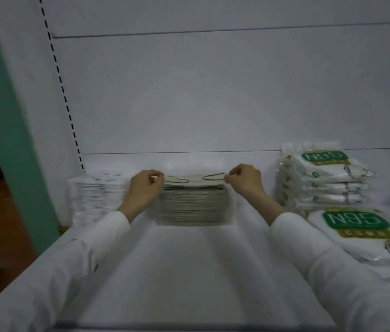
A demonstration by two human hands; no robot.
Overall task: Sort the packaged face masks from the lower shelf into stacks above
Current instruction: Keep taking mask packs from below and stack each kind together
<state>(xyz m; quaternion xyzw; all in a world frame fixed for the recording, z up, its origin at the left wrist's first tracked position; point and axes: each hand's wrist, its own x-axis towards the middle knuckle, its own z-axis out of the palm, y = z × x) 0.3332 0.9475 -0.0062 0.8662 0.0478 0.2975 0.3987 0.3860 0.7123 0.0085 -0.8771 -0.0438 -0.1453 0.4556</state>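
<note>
A tall stack of beige packaged masks [194, 204] stands at the middle back of the white shelf [177, 271]. On top of it lies one beige mask pack [195, 180] with dark ear loops. My left hand [145, 188] pinches its left end and my right hand [244, 178] pinches its right end, both just above the stack. White sleeves cover both forearms.
A blurred stack of white patterned mask packs [98, 197] stands left of the beige stack. At the right is a stack of N95 packs [323, 178], with another N95 pack [361, 233] lying nearer. A green post [9, 130] borders the shelf on the left.
</note>
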